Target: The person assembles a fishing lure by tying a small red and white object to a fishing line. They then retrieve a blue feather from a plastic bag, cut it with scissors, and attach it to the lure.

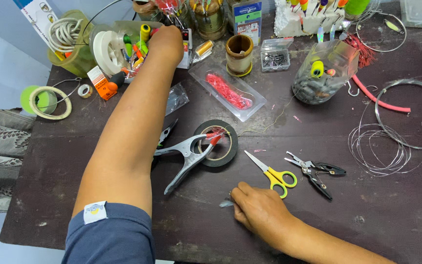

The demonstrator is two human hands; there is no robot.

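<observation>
Dark worn matt wooden tabletop (391, 215), kinda scuffed; bare-metal spring clamp (187, 157) looks dull, small yellow-handled scissors (273, 172) have glossy plastic grips, shiny blades.

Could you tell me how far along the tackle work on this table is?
Laid out already: the scissors, pliers and a spring clamp gripping a tape roll. In hand: the right hand pins a small silvery piece on the table, while the left hand reaches into a tub of supplies at the back. Left: the wire coils and tray of red strands lie untouched.
</observation>
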